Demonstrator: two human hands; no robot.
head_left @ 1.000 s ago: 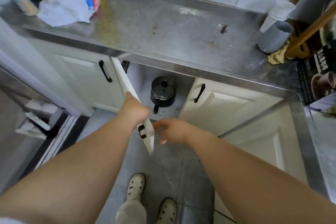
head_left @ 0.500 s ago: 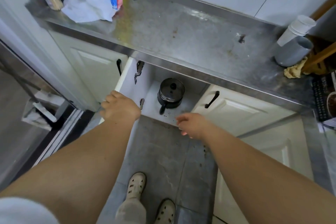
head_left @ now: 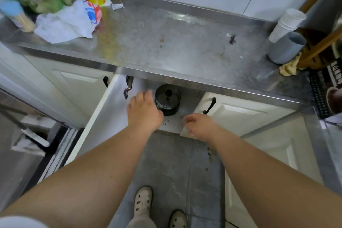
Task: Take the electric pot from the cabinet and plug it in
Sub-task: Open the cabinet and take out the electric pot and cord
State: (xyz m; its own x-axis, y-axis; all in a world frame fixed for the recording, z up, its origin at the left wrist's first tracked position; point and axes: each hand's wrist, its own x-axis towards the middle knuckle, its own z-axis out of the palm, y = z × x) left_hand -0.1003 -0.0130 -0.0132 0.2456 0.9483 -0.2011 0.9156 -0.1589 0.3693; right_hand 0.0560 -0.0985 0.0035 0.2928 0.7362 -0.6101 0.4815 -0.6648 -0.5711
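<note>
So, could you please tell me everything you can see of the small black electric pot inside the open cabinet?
The small black electric pot is round and dark, seemingly metal, with a glossy lid carrying a black centre knob. It stands upright, lid on, on the pale cabinet floor under the steel counter, behind the opened white door. The left hand reaches to its left side, covering part of it; actual contact cannot be judged. No cord or plug is visible.

We see the cabinet door (head_left: pixel 103 114) swung wide, opening clear in front. Electric pot (head_left: pixel 168 102) sits inside w/ bare shelf to its right; left hand (head_left: pixel 143 111) fills the gap beside it, countertop (head_left: pixel 166 46) overhangs above.
</note>
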